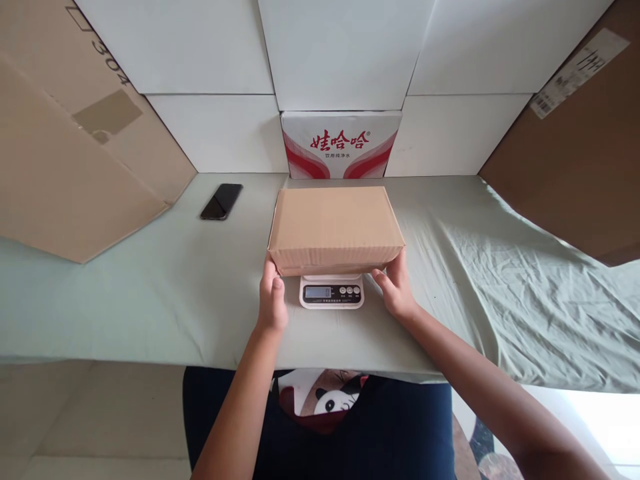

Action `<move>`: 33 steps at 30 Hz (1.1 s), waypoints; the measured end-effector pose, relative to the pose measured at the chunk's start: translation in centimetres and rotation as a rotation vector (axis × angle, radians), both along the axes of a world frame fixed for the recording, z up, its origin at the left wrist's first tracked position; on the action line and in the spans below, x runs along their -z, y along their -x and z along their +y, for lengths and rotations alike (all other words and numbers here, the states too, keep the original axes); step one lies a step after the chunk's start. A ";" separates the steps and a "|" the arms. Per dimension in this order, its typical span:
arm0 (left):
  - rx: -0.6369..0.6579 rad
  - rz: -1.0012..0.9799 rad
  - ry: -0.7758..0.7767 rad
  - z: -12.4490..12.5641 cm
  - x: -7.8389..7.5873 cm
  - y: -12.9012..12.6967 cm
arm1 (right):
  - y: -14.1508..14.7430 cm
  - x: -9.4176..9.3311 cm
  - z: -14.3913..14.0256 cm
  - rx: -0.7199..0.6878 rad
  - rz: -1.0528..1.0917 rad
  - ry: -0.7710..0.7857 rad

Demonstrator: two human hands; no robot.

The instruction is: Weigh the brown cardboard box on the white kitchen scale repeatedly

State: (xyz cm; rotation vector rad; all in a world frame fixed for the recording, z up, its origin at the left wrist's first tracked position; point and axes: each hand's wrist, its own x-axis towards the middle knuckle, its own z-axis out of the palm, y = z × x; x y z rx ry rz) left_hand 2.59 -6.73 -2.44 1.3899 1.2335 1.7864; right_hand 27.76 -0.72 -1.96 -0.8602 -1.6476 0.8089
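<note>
A closed brown cardboard box (pixel 337 217) is gripped at its two near corners, over a white digital kitchen scale (pixel 332 303). My left hand (pixel 273 293) has its fingers curled around the box's left side, with the thumb near the front corner. At the right front corner, my right hand (pixel 396 285) holds the box with its thumb in front and fingers at the side. The scale's display and buttons stick out in front of the box; its plate is hidden underneath. Whether the box rests on the plate or hangs just above it, I cannot tell.
A black smartphone (pixel 221 201) lies to the left on the green cloth (pixel 150 287). White boxes line the back, among them a red-and-white printed carton (pixel 341 145). Large cardboard pieces stand at the left (pixel 75 167) and the right (pixel 570 147).
</note>
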 end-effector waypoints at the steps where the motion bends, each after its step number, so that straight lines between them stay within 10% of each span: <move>1: -0.001 0.000 0.001 0.0 0.0 0.0 | 0.0 0.0 0.0 0.001 0.003 -0.007; 33: -0.058 -0.034 0.001 0.3 -0.1 0.3 | -0.3 0.0 0.2 0.045 0.099 0.024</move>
